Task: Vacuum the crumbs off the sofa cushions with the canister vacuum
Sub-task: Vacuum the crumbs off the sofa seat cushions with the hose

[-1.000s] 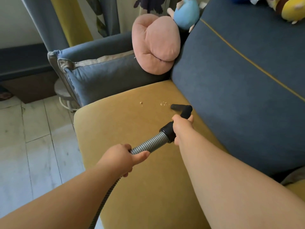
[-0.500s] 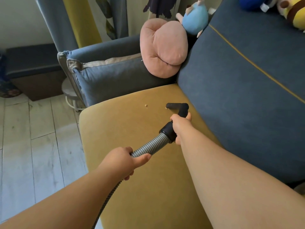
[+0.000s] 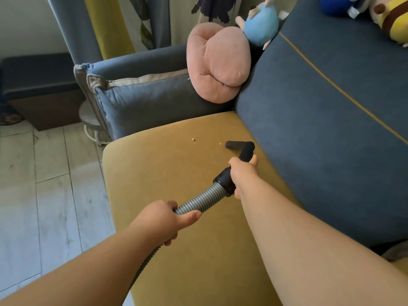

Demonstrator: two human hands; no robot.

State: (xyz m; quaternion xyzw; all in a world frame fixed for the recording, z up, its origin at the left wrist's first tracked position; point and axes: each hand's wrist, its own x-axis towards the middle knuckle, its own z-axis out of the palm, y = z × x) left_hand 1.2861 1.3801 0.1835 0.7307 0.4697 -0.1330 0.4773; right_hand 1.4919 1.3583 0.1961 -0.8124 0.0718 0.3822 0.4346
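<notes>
The right hand (image 3: 241, 173) is wrapped around the black handle tube of the vacuum, just above the black cuff (image 3: 223, 180) where the ribbed grey hose (image 3: 205, 199) joins it. The left hand (image 3: 163, 219) grips the same hose further back, thumb lying along its top. From there the hose drops under the left forearm and runs off the bottom of the view. At the far end, the black nozzle (image 3: 239, 145) bends to the left and lies low on the mustard-yellow seat cushion (image 3: 167, 177), close to the seam where the seat meets the dark blue back cushion (image 3: 320, 129). Whether its mouth actually touches the fabric cannot be told. One small crumb (image 3: 220, 143) sits just beside the nozzle's open end, and a second crumb cluster (image 3: 193, 139) lies further left on the same cushion (both pale specks, easy to miss against the yellow). At the sofa's far end a blue side cushion (image 3: 150, 107) with a beige edge leans against the armrest. A pink pillow (image 3: 217, 62) is wedged in the corner above it, and a light blue plush toy (image 3: 261, 25) pokes up behind that. A yellow and brown plush toy (image 3: 393, 16) rests on top of the backrest at the upper right. Pale wooden floor (image 3: 44, 184) shows on the left, with grey and yellow curtains (image 3: 72, 29) hanging beyond the armrest.
</notes>
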